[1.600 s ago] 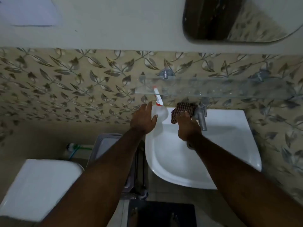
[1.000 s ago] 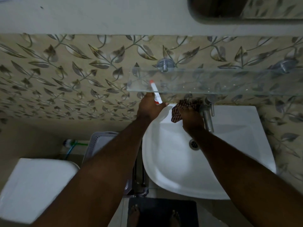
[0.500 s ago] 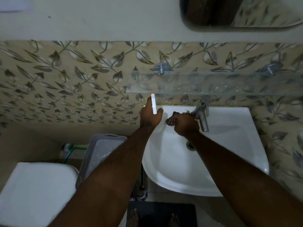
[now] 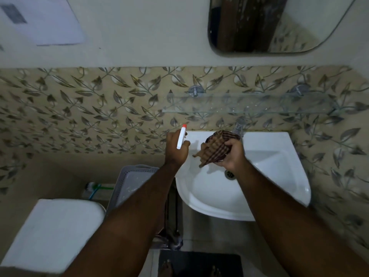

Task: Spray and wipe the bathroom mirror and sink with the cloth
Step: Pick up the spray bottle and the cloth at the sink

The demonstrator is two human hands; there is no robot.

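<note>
My left hand [image 4: 176, 149] grips a spray bottle [image 4: 181, 137] over the sink's back left corner. Only the white spray head with its red tip shows; the bottle's body is hidden behind the hand. My right hand [image 4: 232, 155] holds a bunched brown checked cloth [image 4: 215, 148] above the basin, just in front of the tap [image 4: 238, 127]. The white sink [image 4: 279, 180] lies below both hands, its drain [image 4: 229, 174] beside my right wrist. The mirror [image 4: 259, 25] hangs on the wall at the top right.
A glass shelf [image 4: 245, 105] juts from the leaf-patterned tiles above the tap. A grey perforated basket [image 4: 129, 182] stands left of the sink, and a white toilet lid [image 4: 50, 234] sits at the lower left. A dark mat [image 4: 199, 264] lies under my feet.
My left hand closed on the spray bottle and raised it off the sink's corner. My right hand took the cloth from beside the tap and lifted it above the basin.
</note>
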